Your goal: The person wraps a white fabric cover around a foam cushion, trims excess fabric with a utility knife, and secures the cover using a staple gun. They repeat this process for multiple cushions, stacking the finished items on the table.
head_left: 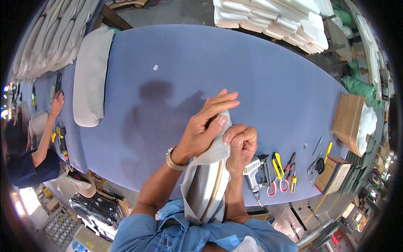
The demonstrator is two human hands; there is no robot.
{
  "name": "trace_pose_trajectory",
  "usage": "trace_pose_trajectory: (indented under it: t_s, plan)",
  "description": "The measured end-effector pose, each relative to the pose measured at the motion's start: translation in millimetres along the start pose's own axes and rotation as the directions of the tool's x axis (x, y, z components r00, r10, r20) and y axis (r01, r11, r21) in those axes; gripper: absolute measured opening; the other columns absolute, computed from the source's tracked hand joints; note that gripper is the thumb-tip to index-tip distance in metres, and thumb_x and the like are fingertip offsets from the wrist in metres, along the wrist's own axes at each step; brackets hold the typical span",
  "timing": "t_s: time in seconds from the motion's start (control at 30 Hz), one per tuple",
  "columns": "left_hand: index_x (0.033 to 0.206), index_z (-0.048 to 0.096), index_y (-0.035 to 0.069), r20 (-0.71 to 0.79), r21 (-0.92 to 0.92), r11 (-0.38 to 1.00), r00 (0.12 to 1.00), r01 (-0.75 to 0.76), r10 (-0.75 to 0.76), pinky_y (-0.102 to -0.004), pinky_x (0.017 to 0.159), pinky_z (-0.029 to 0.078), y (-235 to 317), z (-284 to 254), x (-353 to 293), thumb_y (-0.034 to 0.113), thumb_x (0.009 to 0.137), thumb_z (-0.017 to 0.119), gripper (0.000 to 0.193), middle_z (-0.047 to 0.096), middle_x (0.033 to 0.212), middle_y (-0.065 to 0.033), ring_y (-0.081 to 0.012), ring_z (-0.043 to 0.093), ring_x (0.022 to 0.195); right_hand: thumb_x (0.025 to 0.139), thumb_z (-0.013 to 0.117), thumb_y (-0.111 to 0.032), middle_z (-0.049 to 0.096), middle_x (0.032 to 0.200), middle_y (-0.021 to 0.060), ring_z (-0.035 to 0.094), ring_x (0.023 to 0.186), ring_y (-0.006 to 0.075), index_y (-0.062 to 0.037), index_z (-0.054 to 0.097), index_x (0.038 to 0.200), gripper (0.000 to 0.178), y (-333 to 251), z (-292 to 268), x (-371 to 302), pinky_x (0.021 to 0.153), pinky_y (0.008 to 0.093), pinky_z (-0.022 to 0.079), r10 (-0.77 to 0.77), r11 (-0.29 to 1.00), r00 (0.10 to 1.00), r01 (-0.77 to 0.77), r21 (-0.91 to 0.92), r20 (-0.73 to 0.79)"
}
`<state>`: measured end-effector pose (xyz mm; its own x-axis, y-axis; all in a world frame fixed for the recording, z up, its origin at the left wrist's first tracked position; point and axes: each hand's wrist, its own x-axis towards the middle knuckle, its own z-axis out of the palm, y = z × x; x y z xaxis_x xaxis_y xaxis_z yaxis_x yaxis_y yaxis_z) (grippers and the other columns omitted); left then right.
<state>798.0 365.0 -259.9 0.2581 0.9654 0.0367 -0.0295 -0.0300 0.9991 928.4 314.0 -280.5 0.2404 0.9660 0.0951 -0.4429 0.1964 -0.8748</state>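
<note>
A long panel with light grey fabric (215, 152) stands on edge against my chest, its far end raised over the table. Along its side runs a thin brown edge (213, 193), and loose fabric hangs beside it. My left hand (205, 126), with a metal watch on the wrist, holds the panel's far end; the thumb presses on the fabric while the fingers stretch past the tip. On the other side, my right hand (242, 145) is closed in a pinch at the fabric's edge near that tip. What lies between the right fingertips is mostly hidden.
On the blue table (273, 92) a staple gun (254, 173), scissors (278, 172), pliers (289, 165) and a screwdriver (294, 184) lie right. A covered panel (92, 75) lies left, beside a co-worker's arm (50, 117). A cardboard box (347, 122) stands at the right edge.
</note>
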Motion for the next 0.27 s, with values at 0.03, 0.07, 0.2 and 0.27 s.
trace_pose_trajectory:
  t_s: [0.03, 0.07, 0.2, 0.27]
  plan:
    - [0.138, 0.06, 0.003, -0.001, 0.058, 0.998, 1.0, -0.023, 0.023, -0.05, 0.12, 0.03, -0.5, 6.7, 2.4, 0.019, 0.104, 0.052, 0.039, 0.056, 0.148, -0.0179, -0.0351, 0.044, 0.145, 0.1, 0.069, -0.03, 0.064, 0.088, 0.0118, 0.059, 0.077, 0.0148, -0.0072, 0.049, 0.092, 0.032, 0.9, -0.2, 0.5, 0.073, 0.0299, 0.051, 0.007, 1.0, 1.0, -0.007, 0.016, -0.012]
    - [0.138, 0.059, 0.002, 0.011, 0.111, 0.993, 0.999, -0.04, 0.039, -0.0485, 0.121, 0.028, -2.5, 11.6, 1.9, 0.018, 0.103, 0.05, 0.04, 0.056, 0.147, -0.0176, -0.0357, 0.042, 0.146, 0.101, 0.068, -0.029, 0.064, 0.088, 0.0119, 0.059, 0.077, 0.0146, -0.0069, 0.049, 0.092, 0.031, 1.3, -0.8, 0.3, 0.074, 0.0297, 0.051, -0.004, 1.0, 1.0, 0.005, 0.025, -0.013]
    - [0.138, 0.059, 0.002, 0.036, 0.133, 0.991, 0.999, -0.025, 0.021, -0.0489, 0.121, 0.028, 1.1, 11.5, 2.7, 0.016, 0.101, 0.056, 0.04, 0.056, 0.147, -0.0187, -0.0371, 0.038, 0.149, 0.102, 0.067, -0.025, 0.066, 0.092, 0.0143, 0.061, 0.08, 0.015, -0.0059, 0.051, 0.095, 0.026, -0.2, -7.4, 1.2, 0.079, 0.0308, 0.051, -0.016, 1.0, 1.0, 0.016, 0.01, 0.023]
    - [0.141, 0.057, 0.002, 0.059, 0.156, 0.988, 0.998, -0.021, 0.011, -0.0505, 0.122, 0.027, 1.7, 10.5, 4.0, 0.018, 0.1, 0.058, 0.044, 0.055, 0.148, -0.0191, -0.0384, 0.036, 0.149, 0.102, 0.067, -0.024, 0.067, 0.094, 0.0155, 0.062, 0.082, 0.0154, -0.0057, 0.052, 0.096, 0.024, -2.4, -12.0, 3.8, 0.081, 0.0314, 0.052, -0.02, 1.0, 0.999, 0.021, -0.012, 0.034]
